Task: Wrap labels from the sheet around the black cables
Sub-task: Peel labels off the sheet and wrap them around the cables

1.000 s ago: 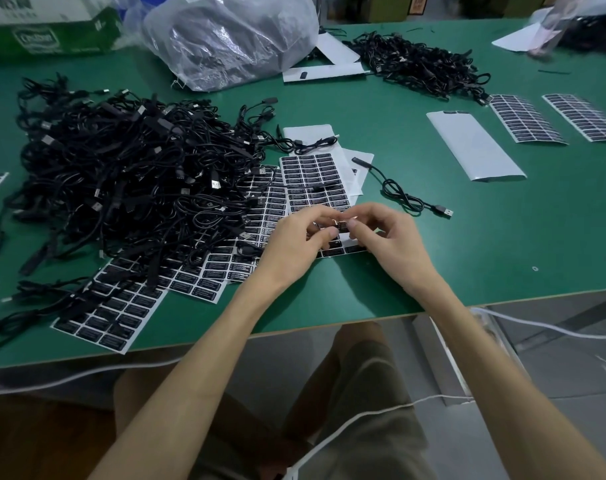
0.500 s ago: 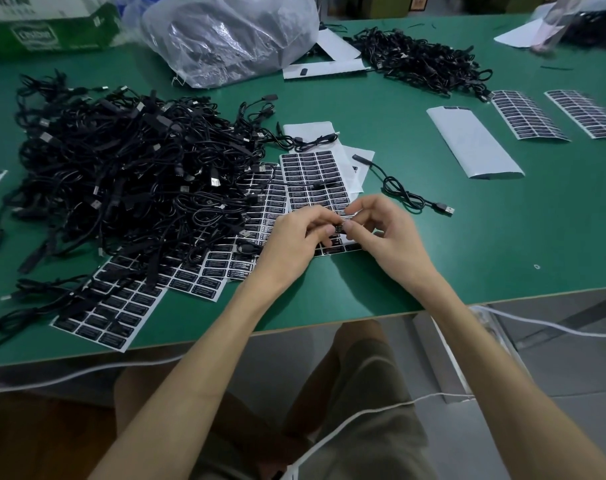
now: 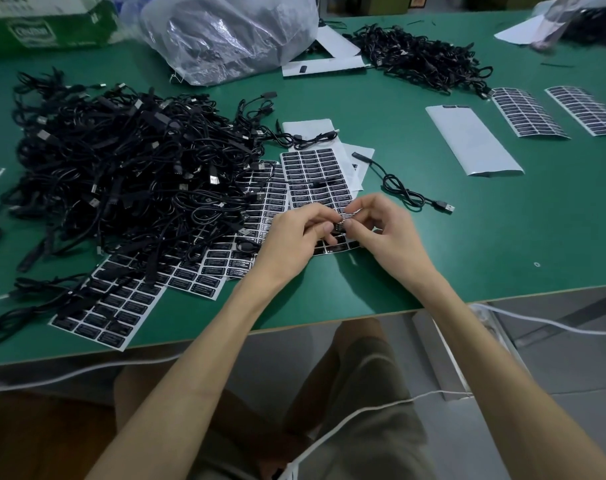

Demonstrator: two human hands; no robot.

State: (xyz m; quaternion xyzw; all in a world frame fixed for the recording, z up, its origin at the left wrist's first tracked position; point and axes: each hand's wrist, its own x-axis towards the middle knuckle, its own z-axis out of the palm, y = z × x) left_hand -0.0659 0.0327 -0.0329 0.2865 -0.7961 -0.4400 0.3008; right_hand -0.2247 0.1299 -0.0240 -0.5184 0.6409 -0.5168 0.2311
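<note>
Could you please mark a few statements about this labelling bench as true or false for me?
1. The left hand and right hand both pinch a small black item over a label sheet. True.
2. The big cable pile lies to the right of both hands. False: it lies to their left.
3. A single cable lies on the table to the right of that sheet, touched by neither hand. True.
4. The clear plastic bag sits at the near table edge. False: it sits on the far side.
</note>
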